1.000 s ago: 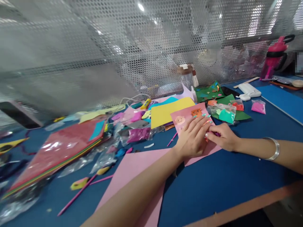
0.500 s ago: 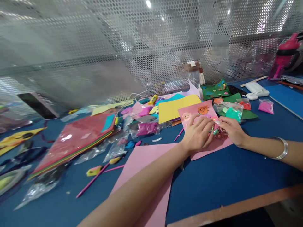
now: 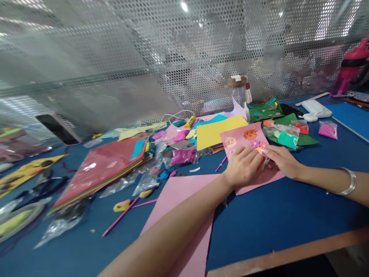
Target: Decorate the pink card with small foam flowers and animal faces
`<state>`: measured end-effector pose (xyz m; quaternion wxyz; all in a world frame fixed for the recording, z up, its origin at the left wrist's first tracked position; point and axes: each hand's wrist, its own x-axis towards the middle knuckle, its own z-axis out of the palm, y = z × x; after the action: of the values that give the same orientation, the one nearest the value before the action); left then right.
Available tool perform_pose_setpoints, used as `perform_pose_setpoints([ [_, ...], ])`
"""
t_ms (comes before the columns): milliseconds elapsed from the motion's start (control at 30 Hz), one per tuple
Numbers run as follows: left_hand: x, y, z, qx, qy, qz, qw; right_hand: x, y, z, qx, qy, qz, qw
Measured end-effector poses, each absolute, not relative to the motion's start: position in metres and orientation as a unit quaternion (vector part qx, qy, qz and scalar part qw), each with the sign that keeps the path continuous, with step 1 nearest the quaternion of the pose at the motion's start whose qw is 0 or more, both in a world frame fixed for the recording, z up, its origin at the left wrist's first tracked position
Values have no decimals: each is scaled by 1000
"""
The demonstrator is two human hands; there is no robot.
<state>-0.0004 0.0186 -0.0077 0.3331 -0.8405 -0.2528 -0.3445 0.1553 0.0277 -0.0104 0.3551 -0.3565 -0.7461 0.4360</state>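
Observation:
A small pink card (image 3: 259,179) lies on the blue table (image 3: 273,219), with an orange cat face (image 3: 250,134) and a pale pig face (image 3: 230,142) stuck on it. My left hand (image 3: 243,166) rests on the card with its fingers curled down and its fingertips next to small purple and yellow shapes (image 3: 256,145). My right hand (image 3: 281,161) comes in from the right, fingers pressed together, its tips touching those shapes and my left fingers. A silver bangle (image 3: 347,181) is on my right wrist. What the fingertips pinch is mostly hidden.
A big pink sheet (image 3: 184,200) lies under my left forearm. A stack of coloured sheets (image 3: 100,169), plastic bags of bits (image 3: 181,156), a yellow sheet (image 3: 216,130), a green felt piece (image 3: 263,109), a jar (image 3: 238,90) and a pink bottle (image 3: 350,65) stand around. A perforated metal screen (image 3: 144,57) closes the back.
My left fingers went from flat on the card to curled. Both hands closed in on the small shapes near the card's middle. The view shifted slightly left.

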Motion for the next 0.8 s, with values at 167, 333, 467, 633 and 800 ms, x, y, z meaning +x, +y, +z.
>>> perform_pose_setpoints([
  [167, -3, 20, -8, -823, -255, -378, 340, 157, 20, -4, -342, -801, 355, 341],
  [333, -5, 21, -8, -877, -220, -355, 239, 159, 18, -4, -308, -813, 352, 348],
  [467, -4, 21, -9, -895, -173, -341, 229, 158, 23, -8, -303, -785, 379, 385],
  [633, -3, 21, -9, -879, -173, -342, 283, 157, 22, -7, -319, -810, 338, 358],
  [800, -3, 19, -8, -856, -186, -359, 321, 156, 20, -4, -328, -831, 298, 337],
])
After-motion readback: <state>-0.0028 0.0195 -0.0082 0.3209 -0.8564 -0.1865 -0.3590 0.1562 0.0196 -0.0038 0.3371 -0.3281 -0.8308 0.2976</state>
